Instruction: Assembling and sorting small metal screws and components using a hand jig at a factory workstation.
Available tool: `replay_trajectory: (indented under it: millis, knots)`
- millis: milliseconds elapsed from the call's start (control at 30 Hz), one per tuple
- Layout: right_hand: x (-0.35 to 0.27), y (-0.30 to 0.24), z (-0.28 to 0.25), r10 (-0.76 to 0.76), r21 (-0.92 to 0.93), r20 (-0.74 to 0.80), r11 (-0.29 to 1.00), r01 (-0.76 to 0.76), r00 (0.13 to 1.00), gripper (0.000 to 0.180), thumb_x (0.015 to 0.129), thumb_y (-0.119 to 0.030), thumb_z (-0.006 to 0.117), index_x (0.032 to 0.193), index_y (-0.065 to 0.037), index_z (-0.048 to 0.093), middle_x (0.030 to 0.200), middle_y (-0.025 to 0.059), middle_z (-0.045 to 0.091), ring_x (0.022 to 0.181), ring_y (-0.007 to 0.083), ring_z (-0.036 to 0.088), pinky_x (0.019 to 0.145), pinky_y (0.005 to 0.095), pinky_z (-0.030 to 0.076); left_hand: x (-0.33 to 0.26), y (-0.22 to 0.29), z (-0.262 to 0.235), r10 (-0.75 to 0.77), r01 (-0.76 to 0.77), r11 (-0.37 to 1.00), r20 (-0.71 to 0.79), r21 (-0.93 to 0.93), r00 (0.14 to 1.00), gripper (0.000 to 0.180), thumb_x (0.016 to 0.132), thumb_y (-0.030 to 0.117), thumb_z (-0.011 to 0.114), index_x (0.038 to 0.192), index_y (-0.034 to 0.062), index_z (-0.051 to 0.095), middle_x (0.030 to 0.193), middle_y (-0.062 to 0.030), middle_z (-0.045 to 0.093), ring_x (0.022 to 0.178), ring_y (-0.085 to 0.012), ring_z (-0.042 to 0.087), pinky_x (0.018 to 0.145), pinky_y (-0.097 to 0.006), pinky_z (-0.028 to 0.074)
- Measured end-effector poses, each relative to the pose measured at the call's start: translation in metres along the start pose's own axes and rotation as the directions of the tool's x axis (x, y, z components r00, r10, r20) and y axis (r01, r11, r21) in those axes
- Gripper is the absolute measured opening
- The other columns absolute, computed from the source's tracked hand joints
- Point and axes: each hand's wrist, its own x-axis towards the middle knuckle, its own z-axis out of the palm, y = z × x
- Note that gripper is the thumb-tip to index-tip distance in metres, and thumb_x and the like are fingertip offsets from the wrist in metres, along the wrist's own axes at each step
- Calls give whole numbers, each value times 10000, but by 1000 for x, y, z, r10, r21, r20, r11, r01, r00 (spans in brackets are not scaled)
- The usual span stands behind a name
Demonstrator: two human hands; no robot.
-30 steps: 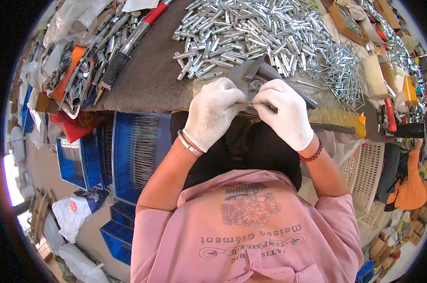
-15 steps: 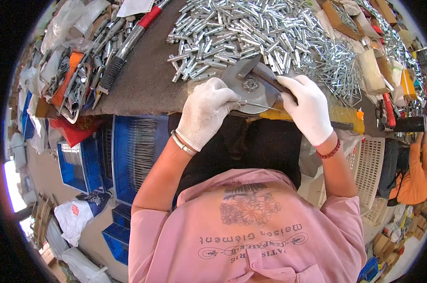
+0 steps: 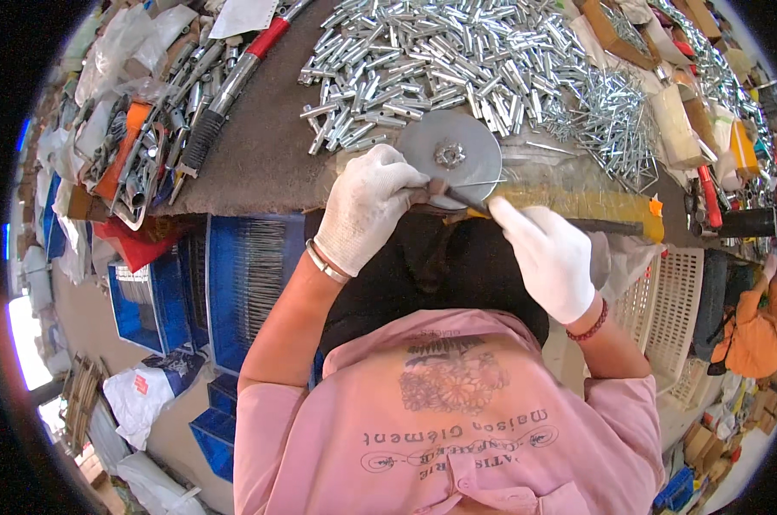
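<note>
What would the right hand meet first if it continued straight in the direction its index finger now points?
Most likely the round metal disc: the right hand points up-left along a thin rod toward the disc's lower edge, where the left hand grips. Depth is unclear, so the left fingertips could come first.

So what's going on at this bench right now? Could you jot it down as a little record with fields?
Left hand: white-gloved left hand grips the rim of a round grey metal disc.
Right hand: white-gloved right hand pinches a thin metal pin held against the disc.
Disc centre: a small nut-like fitting.
Bench: brown worktop at the person's front.
Behind the disc: heap of shiny metal tubes.
Right of heap: pile of bent wire pins.
Below the bench, left: blue crates.
</note>
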Motion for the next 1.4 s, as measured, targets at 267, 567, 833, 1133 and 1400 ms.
replay_trajectory:
  millis: [267, 567, 833, 1133, 1400]
  knots:
    - [45, 26, -3, 242, 152, 111, 954, -257, 964, 419, 936, -28, 717, 1351, -82, 734, 1160, 131, 738, 1069, 353, 710, 977, 406, 556, -4, -2, 0, -19, 19, 999, 12, -42, 1000, 161, 774, 43, 871, 912, 66, 790, 885, -103, 669, 885, -309, 683, 767, -408, 548]
    - [30, -11, 21, 228, 210, 237, 937, -279, 945, 134, 936, -212, 755, 973, -97, 698, 894, 129, 736, 847, 327, 745, 761, 448, 583, -11, 3, 1, -37, 33, 995, -46, -90, 998, 207, 779, 46, 873, 976, 73, 812, 945, -113, 695, 895, -308, 689, 789, -392, 550]
    - [27, -30, 21, 343, 539, 650, 421, -729, 678, 181, 970, -54, 691, 1135, 20, 694, 779, 11, 677, 678, 78, 625, 630, 251, 498, -39, 53, 24, -621, 567, 715, 1, -409, 784, 527, 996, -37, 669, 1511, 24, 577, 905, -102, 750, 687, -95, 643, 640, -270, 539]
    - [19, -63, 41, 288, 543, 421, 679, -494, 860, 212, 944, -93, 755, 1140, -32, 702, 775, 128, 683, 664, 187, 656, 667, 330, 538, -52, 63, 0, -714, 550, 438, 97, -711, 693, 621, 931, 64, 788, 1500, 20, 543, 960, -69, 748, 752, -67, 638, 638, -231, 510]
    - [36, -18, 22, 314, 632, 247, 665, -398, 917, 560, 1013, -14, 581, 1571, -27, 535, 1017, 54, 701, 719, 70, 553, 646, 228, 490, -129, 22, -45, -837, 506, 443, -140, -740, 529, 637, 891, 84, 824, 1457, -12, 547, 911, -40, 685, 676, -66, 554, 539, -244, 412]
